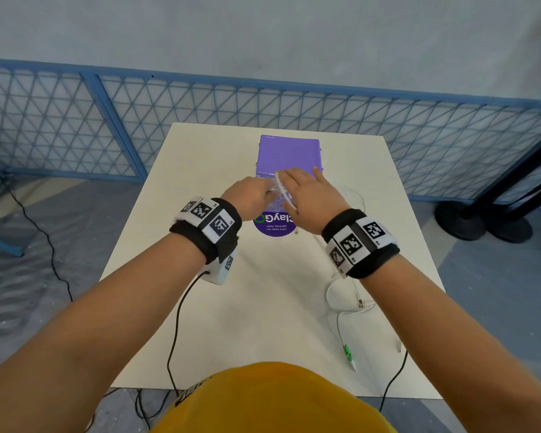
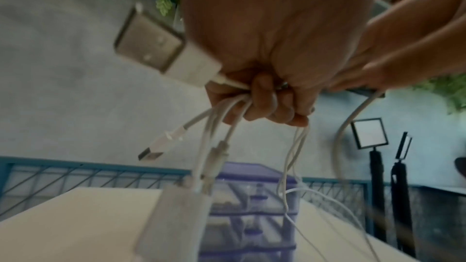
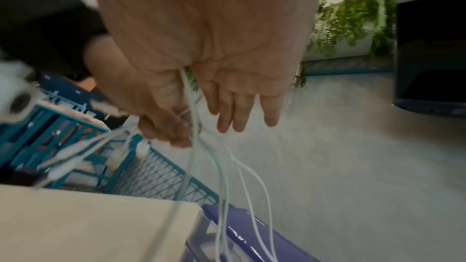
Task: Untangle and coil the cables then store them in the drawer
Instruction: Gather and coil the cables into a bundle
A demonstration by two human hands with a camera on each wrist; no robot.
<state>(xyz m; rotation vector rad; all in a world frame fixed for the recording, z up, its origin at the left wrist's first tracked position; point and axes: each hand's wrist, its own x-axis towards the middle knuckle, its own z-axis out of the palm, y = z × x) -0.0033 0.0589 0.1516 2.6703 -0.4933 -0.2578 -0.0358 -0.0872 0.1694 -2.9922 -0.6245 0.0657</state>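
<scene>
My left hand [image 1: 250, 195] is fisted round a bundle of white cables [image 1: 280, 189], held just in front of the purple drawer unit [image 1: 289, 154]. In the left wrist view the left hand [image 2: 272, 107] grips several strands [image 2: 219, 127], with USB plugs [image 2: 151, 43] sticking out. My right hand [image 1: 306, 192] is beside it; in the right wrist view this hand [image 3: 186, 123] pinches a white cable [image 3: 193, 146] between thumb and forefinger, the other fingers straight. Strands hang down toward the drawer unit [image 3: 252, 232]. The drawers [image 2: 252, 206] look closed.
More white cable [image 1: 341, 326] trails across the white table [image 1: 263, 307] at the right, ending in a green-collared plug [image 1: 346, 354]. A round purple sticker [image 1: 274, 226] lies under my hands. A blue mesh fence [image 1: 200, 120] runs behind; black stand bases [image 1: 481, 220] sit at the right.
</scene>
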